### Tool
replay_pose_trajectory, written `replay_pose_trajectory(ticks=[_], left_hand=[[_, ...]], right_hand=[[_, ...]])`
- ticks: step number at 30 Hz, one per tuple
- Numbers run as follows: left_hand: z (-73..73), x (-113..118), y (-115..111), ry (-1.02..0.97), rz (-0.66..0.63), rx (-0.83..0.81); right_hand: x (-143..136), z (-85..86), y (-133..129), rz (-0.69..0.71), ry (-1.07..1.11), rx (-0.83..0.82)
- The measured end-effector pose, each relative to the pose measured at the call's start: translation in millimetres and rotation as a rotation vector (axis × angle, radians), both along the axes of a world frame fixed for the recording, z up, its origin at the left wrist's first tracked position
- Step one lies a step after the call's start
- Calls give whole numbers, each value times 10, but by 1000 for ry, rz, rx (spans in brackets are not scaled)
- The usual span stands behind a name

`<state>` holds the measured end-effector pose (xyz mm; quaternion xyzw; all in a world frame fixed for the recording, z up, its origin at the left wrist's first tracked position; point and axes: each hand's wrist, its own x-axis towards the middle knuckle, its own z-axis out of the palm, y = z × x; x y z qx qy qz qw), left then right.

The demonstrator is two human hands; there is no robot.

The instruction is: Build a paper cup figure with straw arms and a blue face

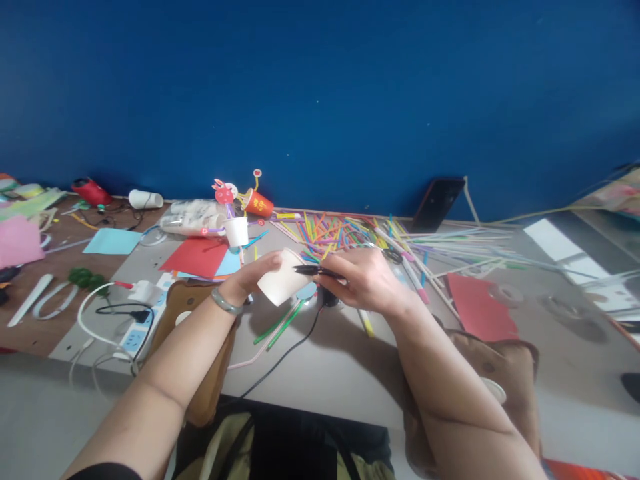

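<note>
Two grips of yours are closed: your left hand pinches a tilted white cup above the grey desk, and your right hand pinches a black pen, its long axis nearly level (tip leftward, at the cup). Colored straws lie scattered beyond, near the blue wall.

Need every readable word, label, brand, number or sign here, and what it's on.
No words, brands or numbers are legible.
Red cup: yellow marks, too blurred.
Power strip: markings too small.
Black pen: no readable lettering.
Only clear sign: a heart on the round topper.
</note>
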<state>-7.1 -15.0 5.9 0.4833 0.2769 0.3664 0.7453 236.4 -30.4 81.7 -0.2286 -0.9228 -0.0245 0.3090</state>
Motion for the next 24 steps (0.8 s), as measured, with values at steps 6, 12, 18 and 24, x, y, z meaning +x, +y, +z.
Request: replay_pose_trajectory(ticks=[6,12,18,24], left_hand=[[83,24,-57,-16,-31,-10],[56,1,-51,-44,-46,-48],[43,0,-36,-50,-57,-58],[12,4,-39,-78,-11,-76]], right_hand=[[0,14,-14,14,-20,13],[2,25,-18,37,-33,2],[6,14,4,53,-20,-7],[6,6,28,90,13,-21]])
